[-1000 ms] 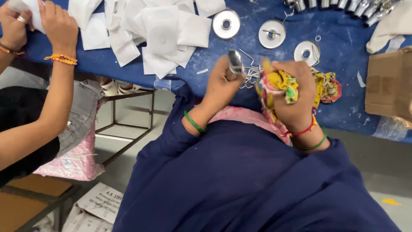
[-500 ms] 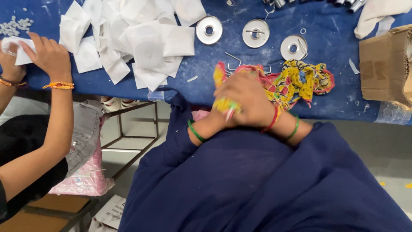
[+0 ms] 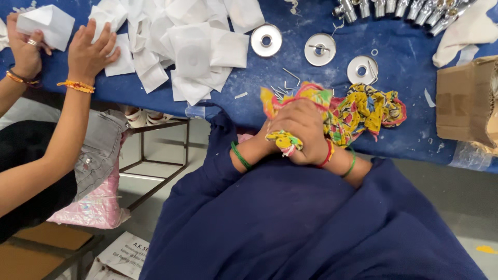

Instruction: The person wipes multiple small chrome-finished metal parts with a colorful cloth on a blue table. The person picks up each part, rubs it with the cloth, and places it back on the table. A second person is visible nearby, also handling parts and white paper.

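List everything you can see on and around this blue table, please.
table: one, blue, across the top
white pouches: a heap, top left of centre
metal discs: three, silver, top centre
pins: a few, silver, by the cloth
chrome fittings: a row, top right
box: one, brown, right edge
cloth: one, yellow, red and green, table edge
co-worker's hands: two, left, holding a pouch
left hand: under the right, in cloth
right hand: clasped on cloth
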